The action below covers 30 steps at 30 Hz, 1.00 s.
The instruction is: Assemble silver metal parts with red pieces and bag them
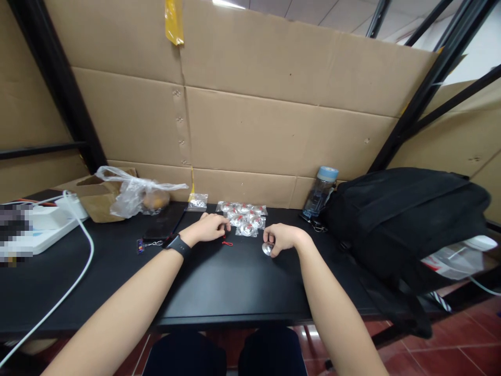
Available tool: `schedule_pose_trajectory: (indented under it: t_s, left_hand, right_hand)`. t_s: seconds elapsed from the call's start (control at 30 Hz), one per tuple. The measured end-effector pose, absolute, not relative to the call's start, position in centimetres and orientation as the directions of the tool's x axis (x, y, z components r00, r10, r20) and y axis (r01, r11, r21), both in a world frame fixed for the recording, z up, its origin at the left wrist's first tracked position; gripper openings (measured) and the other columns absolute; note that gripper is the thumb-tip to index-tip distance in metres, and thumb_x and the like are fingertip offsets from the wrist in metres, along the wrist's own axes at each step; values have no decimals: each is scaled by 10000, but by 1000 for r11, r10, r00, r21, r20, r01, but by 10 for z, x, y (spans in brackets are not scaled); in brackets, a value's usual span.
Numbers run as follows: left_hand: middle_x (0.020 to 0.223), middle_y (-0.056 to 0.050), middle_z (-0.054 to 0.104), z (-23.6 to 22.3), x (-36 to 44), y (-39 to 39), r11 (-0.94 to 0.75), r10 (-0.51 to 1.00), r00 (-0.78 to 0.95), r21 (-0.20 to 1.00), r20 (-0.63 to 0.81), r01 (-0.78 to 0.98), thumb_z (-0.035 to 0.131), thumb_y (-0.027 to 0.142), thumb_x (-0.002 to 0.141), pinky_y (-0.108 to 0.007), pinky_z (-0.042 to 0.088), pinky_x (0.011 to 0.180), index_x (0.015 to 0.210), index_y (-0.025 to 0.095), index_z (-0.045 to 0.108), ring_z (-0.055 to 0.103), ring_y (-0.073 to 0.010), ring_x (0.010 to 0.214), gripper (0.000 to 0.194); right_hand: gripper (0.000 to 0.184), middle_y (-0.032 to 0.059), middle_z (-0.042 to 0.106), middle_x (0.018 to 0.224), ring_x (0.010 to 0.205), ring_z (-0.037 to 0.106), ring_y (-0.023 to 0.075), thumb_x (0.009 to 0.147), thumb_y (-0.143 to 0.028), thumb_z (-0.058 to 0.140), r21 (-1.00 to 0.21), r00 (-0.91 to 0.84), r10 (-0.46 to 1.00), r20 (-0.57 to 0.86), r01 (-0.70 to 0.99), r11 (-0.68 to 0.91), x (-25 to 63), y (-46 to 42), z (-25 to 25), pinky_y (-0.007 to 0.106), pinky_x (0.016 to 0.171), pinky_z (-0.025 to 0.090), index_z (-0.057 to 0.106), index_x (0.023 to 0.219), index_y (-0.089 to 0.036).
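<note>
Between the fingers and thumb of my right hand (282, 238) is a small, shiny silver disc (267, 248), held close to the black tabletop (238, 287). My left hand (209, 228), wearing a dark wristwatch (177, 244), is closed with its fingers bent downward. A thin red cord (227, 244) loops on the table just below those fingertips and appears to run up to them. Beyond and between both hands lies a cluster of clear packets (247, 228) with round silver pieces and red bits inside.
A flat clear packet (198, 201) lies farther back. On the left are a tied plastic bag (135, 193), a small cardboard box (102, 201), a keychain (141, 245) and a white cable (88, 261). A bottle (319, 193) and black backpack (403, 224) occupy the right. Cardboard (250, 130) walls the back.
</note>
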<state>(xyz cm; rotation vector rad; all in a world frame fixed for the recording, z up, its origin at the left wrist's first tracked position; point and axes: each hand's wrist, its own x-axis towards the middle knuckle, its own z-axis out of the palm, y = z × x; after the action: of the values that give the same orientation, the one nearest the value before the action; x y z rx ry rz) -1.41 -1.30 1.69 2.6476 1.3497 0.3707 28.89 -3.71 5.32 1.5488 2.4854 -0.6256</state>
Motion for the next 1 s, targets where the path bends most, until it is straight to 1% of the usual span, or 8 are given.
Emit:
schedule_pose_trajectory:
  t_s: [0.07, 0.13, 0.27, 0.37, 0.53, 0.7, 0.83, 1.0]
  left_hand:
    - [992, -5, 752, 16, -19, -10, -613, 790, 599, 227, 134, 757, 621, 168, 767, -315, 386, 841, 973, 286, 737, 668, -226, 978, 264]
    - [1037, -13, 739, 13, -24, -7, -628, 776, 618, 233, 126, 742, 638, 194, 790, -316, 401, 867, 947, 279, 742, 651, -231, 1012, 206]
    - [1026, -23, 723, 7, -27, -4, -639, 765, 631, 280, 129, 717, 651, 275, 847, -325, 409, 882, 878, 263, 735, 628, -242, 1022, 90]
    - [967, -24, 724, 7, -25, -5, -659, 749, 634, 308, 190, 686, 634, 284, 873, -320, 414, 868, 842, 242, 707, 638, -233, 970, 90]
    - [907, -14, 747, 17, -10, -13, -667, 744, 545, 475, 386, 574, 555, 324, 942, -286, 459, 812, 927, 228, 670, 679, -191, 854, 151]
    - [945, -35, 762, 20, 9, -21, -635, 772, 386, 625, 505, 455, 651, 378, 885, -317, 493, 867, 890, 206, 720, 690, -206, 896, 186]
    - [994, -55, 773, 18, 16, -22, -612, 786, 344, 724, 513, 319, 700, 384, 854, -338, 520, 897, 996, 200, 741, 708, -222, 938, 236]
    - [993, -51, 756, 17, 19, -22, -663, 742, 389, 680, 545, 313, 638, 337, 908, -360, 493, 959, 947, 212, 759, 687, -221, 967, 178]
  right_hand:
    - [509, 9, 698, 948, 733, 629, 162, 511, -252, 853, -259, -469, 829, -305, 879, 401, 287, -37, 51, 225, 590, 424, 697, 994, -212]
    - [536, 18, 703, 968, 743, 635, 167, 514, -256, 840, -259, -475, 836, -274, 874, 412, 288, -36, 49, 227, 601, 434, 696, 1029, -214]
    - [500, 17, 707, 950, 757, 637, 167, 517, -260, 834, -288, -481, 852, -207, 862, 417, 295, -33, 47, 228, 634, 444, 707, 998, -207]
    - [445, 2, 685, 887, 726, 612, 155, 523, -231, 823, -364, -507, 853, -123, 823, 437, 298, -30, 47, 229, 630, 443, 702, 950, -196]
    - [461, -3, 653, 913, 752, 592, 138, 585, -167, 768, -593, -576, 797, 183, 581, 557, 290, -29, 44, 234, 685, 476, 663, 1033, -196]
    - [522, 32, 635, 1048, 868, 620, 173, 587, -131, 757, -613, -489, 731, 476, 411, 674, 262, -35, 38, 294, 777, 523, 646, 1090, -217]
    - [499, 51, 626, 1093, 908, 647, 190, 633, -167, 768, -677, -413, 718, 561, 270, 685, 242, -38, 32, 315, 784, 561, 645, 1113, -224]
    - [482, 57, 667, 1111, 930, 674, 195, 667, -193, 781, -697, -395, 703, 592, 188, 692, 232, -40, 27, 319, 807, 576, 656, 1131, -220]
